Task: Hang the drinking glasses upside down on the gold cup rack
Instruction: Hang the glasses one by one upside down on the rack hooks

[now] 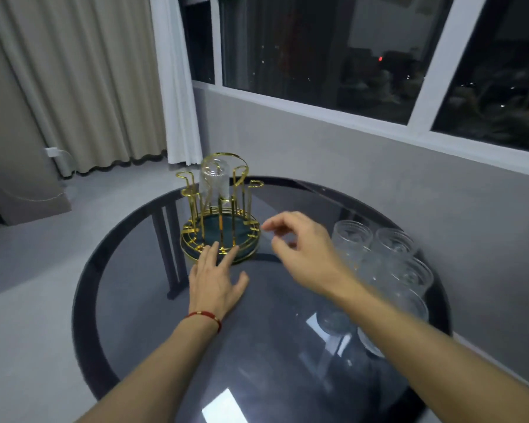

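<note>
With one glass hung on the far side of the rack, the left hand, fingers flat and empty, should steady its base while the right hand, fingers loosely open and empty, reaches right for the glasses.

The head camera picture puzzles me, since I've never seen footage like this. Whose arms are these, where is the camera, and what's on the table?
There is no machine here: a person wears a camera on the head, looking down at their own bare arms. The left hand, with a red bracelet at its wrist, rests flat on the round dark glass table, fingertips at the base of the gold rack. One glass already hangs upside down on it. The right hand hovers open and holds nothing. More glasses wait in a cluster on the right.
</note>
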